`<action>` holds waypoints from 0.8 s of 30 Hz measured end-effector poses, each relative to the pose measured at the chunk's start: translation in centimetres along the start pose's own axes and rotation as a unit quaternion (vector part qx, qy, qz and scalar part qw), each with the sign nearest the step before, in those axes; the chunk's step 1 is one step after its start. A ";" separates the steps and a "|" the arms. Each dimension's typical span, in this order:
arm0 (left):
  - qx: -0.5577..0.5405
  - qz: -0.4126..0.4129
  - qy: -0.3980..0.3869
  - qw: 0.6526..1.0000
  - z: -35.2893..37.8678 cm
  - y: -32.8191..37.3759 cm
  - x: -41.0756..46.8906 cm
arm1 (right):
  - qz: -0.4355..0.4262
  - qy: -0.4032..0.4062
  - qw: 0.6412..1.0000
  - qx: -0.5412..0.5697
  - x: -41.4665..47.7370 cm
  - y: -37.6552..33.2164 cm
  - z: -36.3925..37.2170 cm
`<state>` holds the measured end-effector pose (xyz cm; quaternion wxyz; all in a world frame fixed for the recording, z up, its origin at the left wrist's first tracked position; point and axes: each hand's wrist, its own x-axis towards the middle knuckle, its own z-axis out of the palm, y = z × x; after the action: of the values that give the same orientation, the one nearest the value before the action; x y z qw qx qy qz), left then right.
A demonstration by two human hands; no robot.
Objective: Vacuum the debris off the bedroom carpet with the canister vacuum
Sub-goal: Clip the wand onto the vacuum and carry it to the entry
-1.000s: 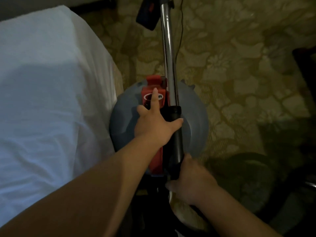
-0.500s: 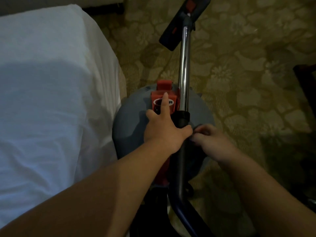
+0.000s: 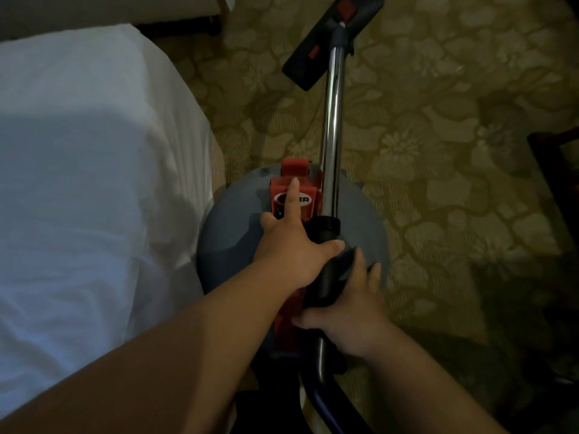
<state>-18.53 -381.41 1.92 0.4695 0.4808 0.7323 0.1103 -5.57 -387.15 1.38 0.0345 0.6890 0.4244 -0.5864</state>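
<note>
A round grey canister vacuum with a red top handle stands on the patterned carpet beside the bed. A chrome wand runs from a black hand grip up to the black floor head, which lies on the carpet at the top. My left hand grips the black grip, thumb across it and index finger stretched out over the red handle. My right hand holds the grip lower down from the right, fingers wrapped round it.
A bed with a white sheet fills the left side, close against the canister. A dark piece of furniture stands at the right edge. The black hose curves down toward the bottom. Open carpet lies to the right of the wand.
The view tilted so the floor head came into sight at the top. My right hand moved from beside the grip down onto its lower part and closed round it. My left hand kept its hold.
</note>
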 end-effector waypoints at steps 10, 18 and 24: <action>0.030 0.005 0.005 1.000 -2.3 3.4 4.8 | 0.009 0.020 0.999 -0.030 4.7 -5.1 -3.3; 0.076 0.009 -0.003 0.997 -5.9 5.8 11.5 | -0.002 0.037 0.995 -0.090 8.5 -10.5 -7.2; 0.194 -0.002 0.157 0.968 -8.4 3.2 15.1 | -0.019 0.047 0.993 -0.106 13.2 -14.7 -9.5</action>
<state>-24.69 -365.11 -0.42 0.2466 0.5377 0.8053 0.0387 -7.97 -365.42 -0.09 0.0756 0.7002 0.4985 -0.5055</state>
